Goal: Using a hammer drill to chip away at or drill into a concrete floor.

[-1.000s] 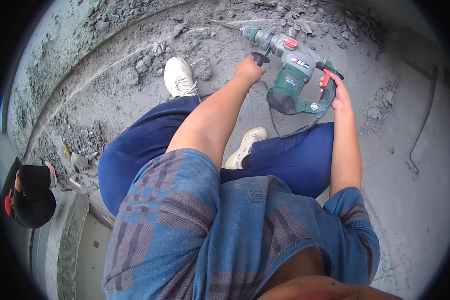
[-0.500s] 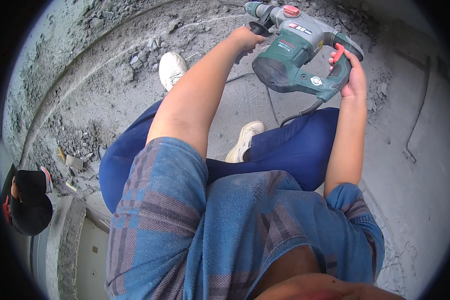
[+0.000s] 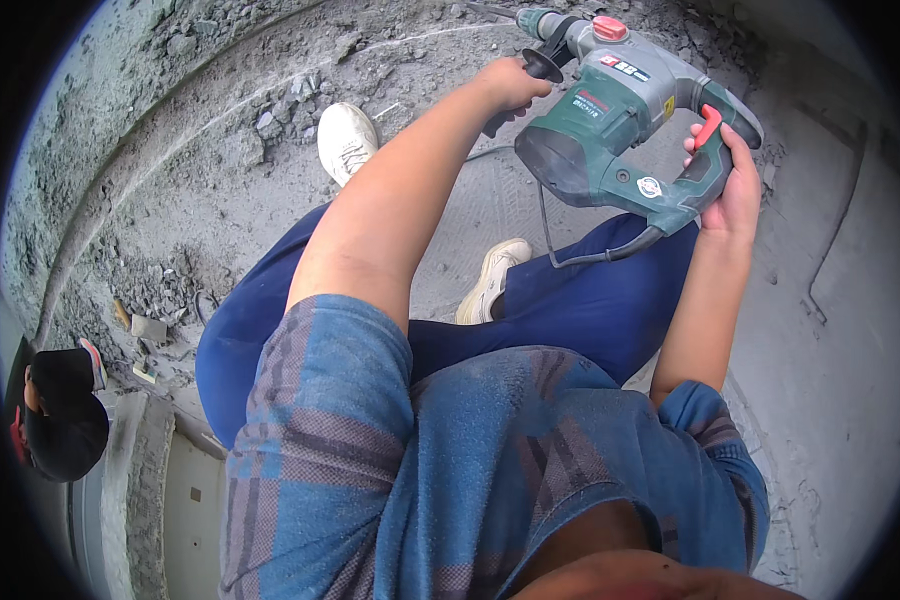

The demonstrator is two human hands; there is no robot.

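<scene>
A green and grey rotary hammer drill (image 3: 595, 120) with a red knob and red trigger is held across the upper right, its chuck and bit pointing to the upper left. My left hand (image 3: 511, 86) is wrapped round the black side handle near the chuck. Around the rear grip my right hand (image 3: 732, 185) is closed, with its fingers beside the red trigger. The power cord (image 3: 610, 252) leaves the grip's lower end and loops over my right leg. The bit's tip lies at the top edge, so whether it touches the rubble cannot be made out.
Broken concrete rubble (image 3: 270, 120) and dust cover the ground at the upper left. A person in black (image 3: 65, 415) is at the far left, by a concrete ledge (image 3: 138, 490). A thin bent rod (image 3: 842, 215) lies on the right. My white shoes (image 3: 348, 140) stand below the rubble.
The drill and both my hands have shifted to the right and slightly down. Its cord now hangs in a wider loop over my leg. Both hands have kept their grip.
</scene>
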